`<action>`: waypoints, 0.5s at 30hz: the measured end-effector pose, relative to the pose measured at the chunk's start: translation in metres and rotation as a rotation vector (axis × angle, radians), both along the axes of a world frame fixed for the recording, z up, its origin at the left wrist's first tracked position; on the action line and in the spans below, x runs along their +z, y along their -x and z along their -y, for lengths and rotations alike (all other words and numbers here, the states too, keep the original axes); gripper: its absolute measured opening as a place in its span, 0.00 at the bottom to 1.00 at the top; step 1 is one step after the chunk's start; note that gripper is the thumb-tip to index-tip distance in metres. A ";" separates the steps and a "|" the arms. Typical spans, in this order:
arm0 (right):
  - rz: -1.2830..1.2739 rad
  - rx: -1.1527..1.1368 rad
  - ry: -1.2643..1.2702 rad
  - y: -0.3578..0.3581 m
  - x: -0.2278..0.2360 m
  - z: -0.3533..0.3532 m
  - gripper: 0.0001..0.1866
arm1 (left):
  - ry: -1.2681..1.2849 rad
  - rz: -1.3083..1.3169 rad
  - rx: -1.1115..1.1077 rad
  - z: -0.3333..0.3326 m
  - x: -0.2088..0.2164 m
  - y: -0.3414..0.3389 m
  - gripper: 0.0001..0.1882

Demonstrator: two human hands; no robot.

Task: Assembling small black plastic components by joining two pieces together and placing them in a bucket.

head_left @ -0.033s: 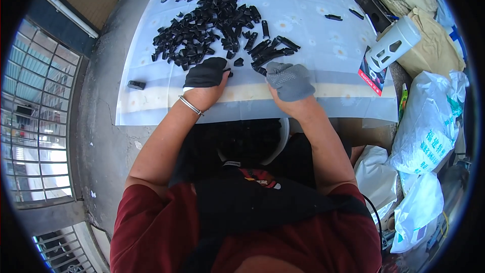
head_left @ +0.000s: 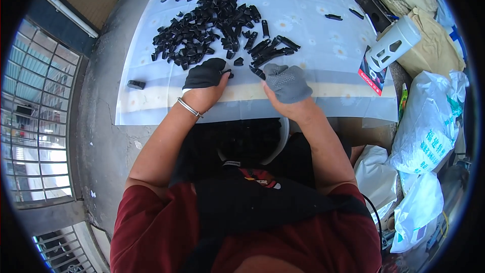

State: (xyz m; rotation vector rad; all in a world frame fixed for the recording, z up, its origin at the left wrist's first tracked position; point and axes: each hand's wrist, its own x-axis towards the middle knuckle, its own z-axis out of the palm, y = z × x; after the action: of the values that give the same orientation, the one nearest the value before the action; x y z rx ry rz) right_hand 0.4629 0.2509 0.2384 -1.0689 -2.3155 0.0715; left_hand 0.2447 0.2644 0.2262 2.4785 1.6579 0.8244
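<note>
My left hand (head_left: pixel 206 77), in a black glove that leaves the thumb bare, is closed at the table's near side. A small black plastic piece (head_left: pixel 231 75) pokes out by its thumb. To the right, my right hand (head_left: pixel 287 85) wears a grey dotted glove and pinches one end of a long black plastic clip (head_left: pixel 257 72). Just beyond the hands lie a loose small piece (head_left: pixel 238 62) and a cluster of long black clips (head_left: pixel 273 50). Further left spreads a big heap of small black pieces (head_left: pixel 187 40). My fingers partly hide both held parts.
A flower-patterned plastic sheet (head_left: pixel 348 102) covers the table. One black block (head_left: pixel 136 85) lies at its left edge. On the right stand a white cylindrical container (head_left: pixel 394 44) and a red-and-black card (head_left: pixel 371 78). White bags (head_left: pixel 424 126) crowd that side; a pale tub (head_left: pixel 284 139) sits below the table edge.
My right hand has shifted slightly left, and more of the clip shows at its fingertips. The left hand has barely moved.
</note>
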 end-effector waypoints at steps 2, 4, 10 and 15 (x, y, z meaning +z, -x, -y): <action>-0.030 0.054 0.069 0.009 0.005 0.010 0.10 | 0.182 0.097 0.050 0.016 0.017 -0.004 0.14; -0.087 0.140 0.187 0.015 0.007 0.018 0.14 | 0.432 0.199 0.070 0.032 0.034 -0.007 0.20; -0.141 0.344 0.259 0.023 0.004 0.028 0.16 | 0.496 0.386 -0.123 0.052 0.026 0.000 0.19; -0.142 0.177 0.185 0.033 0.004 0.041 0.13 | 0.719 0.693 -0.177 0.067 0.015 -0.001 0.18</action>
State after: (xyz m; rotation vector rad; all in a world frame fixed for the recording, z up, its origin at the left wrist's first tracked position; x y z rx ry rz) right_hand 0.4297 0.2101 0.2426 -0.9107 -2.3022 0.4243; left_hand 0.2458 0.1972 0.2410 1.5715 1.1729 0.7563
